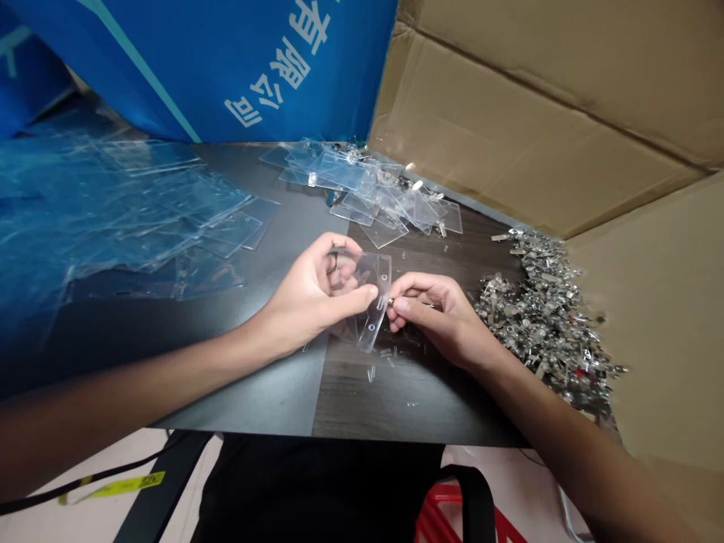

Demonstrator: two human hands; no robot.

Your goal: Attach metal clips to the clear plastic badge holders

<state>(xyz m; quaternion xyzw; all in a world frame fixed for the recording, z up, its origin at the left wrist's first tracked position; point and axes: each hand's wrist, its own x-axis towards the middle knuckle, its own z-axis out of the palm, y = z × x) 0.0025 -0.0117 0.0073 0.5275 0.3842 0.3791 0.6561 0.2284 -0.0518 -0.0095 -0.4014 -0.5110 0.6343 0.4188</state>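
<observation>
My left hand (317, 302) grips a clear plastic badge holder (374, 335) between thumb and fingers. Two small round holes and a slot show along the holder's right edge. At that edge, close to the slot, my right hand (430, 309) pinches a small metal clip (391, 302), mostly hidden by the fingertips. Whether the clip passes through the slot I cannot tell. To the right of my right hand lies a heap of metal clips (543, 309).
Many clear badge holders in a bluish pile (136, 204) cover the table's left. Behind my hands lies a pile of holders with clips (367, 185). Small plastic scraps (371, 374) dot the dark tabletop (362, 411). A blue panel (226, 68) and cardboard (509, 121) wall the back and right.
</observation>
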